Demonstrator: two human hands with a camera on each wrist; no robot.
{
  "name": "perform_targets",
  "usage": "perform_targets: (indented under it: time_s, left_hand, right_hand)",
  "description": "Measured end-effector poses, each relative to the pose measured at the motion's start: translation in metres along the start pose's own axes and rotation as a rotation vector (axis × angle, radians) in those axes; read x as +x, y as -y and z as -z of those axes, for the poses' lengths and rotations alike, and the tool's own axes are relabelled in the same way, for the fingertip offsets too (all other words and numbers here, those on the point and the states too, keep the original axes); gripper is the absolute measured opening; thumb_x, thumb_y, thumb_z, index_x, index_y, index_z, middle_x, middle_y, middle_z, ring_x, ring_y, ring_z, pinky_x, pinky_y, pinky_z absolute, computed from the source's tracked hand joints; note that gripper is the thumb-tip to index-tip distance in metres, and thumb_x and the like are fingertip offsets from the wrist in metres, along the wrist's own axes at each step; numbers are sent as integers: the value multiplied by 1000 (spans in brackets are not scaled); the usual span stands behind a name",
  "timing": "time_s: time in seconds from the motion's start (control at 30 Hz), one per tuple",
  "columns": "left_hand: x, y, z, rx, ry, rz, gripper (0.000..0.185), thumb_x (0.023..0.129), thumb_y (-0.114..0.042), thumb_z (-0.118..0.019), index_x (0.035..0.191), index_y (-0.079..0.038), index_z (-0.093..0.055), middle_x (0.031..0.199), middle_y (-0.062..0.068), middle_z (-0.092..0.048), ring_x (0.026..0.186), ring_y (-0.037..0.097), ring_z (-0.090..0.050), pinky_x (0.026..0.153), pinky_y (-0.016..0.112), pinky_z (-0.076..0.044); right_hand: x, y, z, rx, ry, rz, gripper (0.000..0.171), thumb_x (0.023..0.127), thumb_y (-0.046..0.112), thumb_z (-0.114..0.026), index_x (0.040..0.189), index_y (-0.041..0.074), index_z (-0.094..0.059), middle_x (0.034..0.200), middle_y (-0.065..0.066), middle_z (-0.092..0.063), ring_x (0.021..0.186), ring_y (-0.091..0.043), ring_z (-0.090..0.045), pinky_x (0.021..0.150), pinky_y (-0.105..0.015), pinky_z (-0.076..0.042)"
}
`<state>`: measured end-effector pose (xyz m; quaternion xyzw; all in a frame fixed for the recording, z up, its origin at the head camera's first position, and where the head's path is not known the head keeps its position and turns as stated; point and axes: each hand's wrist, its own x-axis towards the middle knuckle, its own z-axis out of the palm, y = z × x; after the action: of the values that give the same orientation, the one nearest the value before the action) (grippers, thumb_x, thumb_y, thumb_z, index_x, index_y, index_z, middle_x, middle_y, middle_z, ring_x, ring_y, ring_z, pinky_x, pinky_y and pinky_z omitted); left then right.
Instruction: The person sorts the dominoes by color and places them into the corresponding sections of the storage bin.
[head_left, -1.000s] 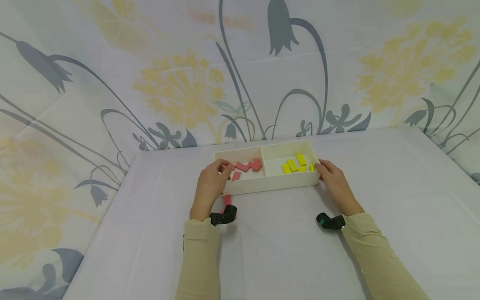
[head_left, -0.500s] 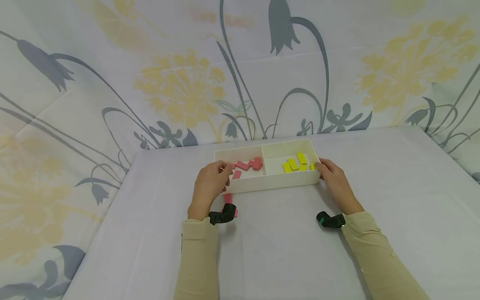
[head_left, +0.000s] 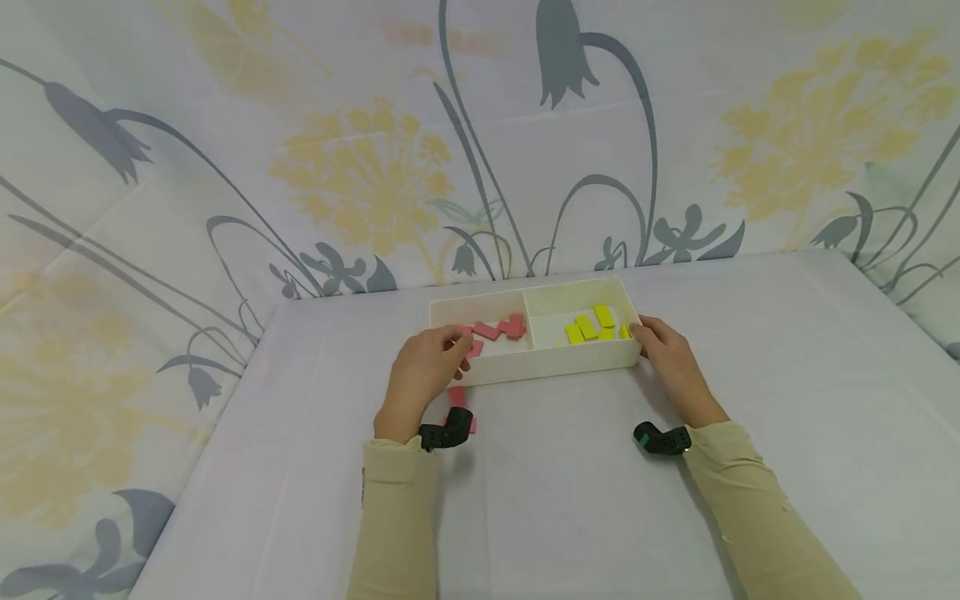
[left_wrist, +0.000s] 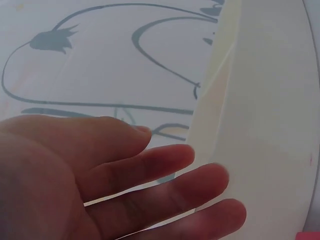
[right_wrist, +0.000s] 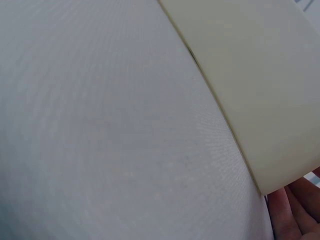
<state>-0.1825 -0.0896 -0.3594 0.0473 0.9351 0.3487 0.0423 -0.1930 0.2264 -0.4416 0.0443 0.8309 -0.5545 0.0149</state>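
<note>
A white two-compartment tray (head_left: 555,362) stands towards the back of the table. Red rectangular tiles (head_left: 487,331) lie in its left compartment, yellow tiles (head_left: 586,327) in the right one. My left hand (head_left: 422,371) hovers over the tray's front left corner, its fingertips overlapping the red tiles in the head view. Seen from the left wrist, that hand (left_wrist: 125,175) has loosely extended fingers with nothing between them, beside the tray's wall (left_wrist: 270,110). At the opposite end, my right hand (head_left: 671,362) grips the end wall; its fingers (right_wrist: 285,215) lie against the outside.
A few red tiles (head_left: 457,397) are on the white tablecloth (head_left: 555,492) in front of the tray, partly hidden by the left wrist camera (head_left: 447,429). Behind the tray rises a floral cloth backdrop (head_left: 360,175).
My left hand has shifted slightly right over the tray, and its fingertips now cover part of a red tile that showed before. The right hand stays at the tray's end.
</note>
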Motion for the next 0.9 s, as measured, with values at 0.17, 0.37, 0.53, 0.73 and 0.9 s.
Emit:
perform_targets:
  time_s: [0.17,0.37,0.53,0.73,0.9]
  left_hand:
    - [-2,5,5,-16,64,-5,26,90,-38,-47,93,-18,-64,75,0,-63,74,19,-60,66,31,-45]
    - [-2,9,7,9,90,-8,28,90,-40,-47,91,-17,-64,75,-1,-63,76,17,-59,70,32,-45]
    - [-3,6,8,68,122,-5,29,90,-37,-48,101,-15,-63,75,-1,-63,76,18,-59,71,34,-45]
    - [-5,4,9,122,164,19,28,90,-35,-49,107,-15,-59,78,3,-63,74,19,-57,71,35,-44]
    - [-6,7,11,149,181,23,22,89,-33,-52,98,-14,-57,79,3,-61,71,16,-55,66,32,-44]
  right_hand:
    - [-1,1,0,-4,-2,4,66,90,53,-32,137,7,-32,139,-12,-32,118,-31,-38,97,-49,-29]
    - [-1,1,1,-9,-1,11,65,91,53,-32,137,7,-33,139,-12,-32,118,-31,-38,96,-50,-30]
    - [-1,2,1,-12,1,13,66,91,54,-32,137,7,-32,139,-13,-32,118,-32,-39,96,-51,-29]
    - [-1,2,2,-13,5,-2,67,90,54,-31,138,7,-30,140,-13,-30,118,-33,-38,97,-52,-27]
    - [-1,2,1,-16,8,1,67,90,54,-31,138,7,-31,140,-13,-30,118,-34,-39,97,-52,-27]
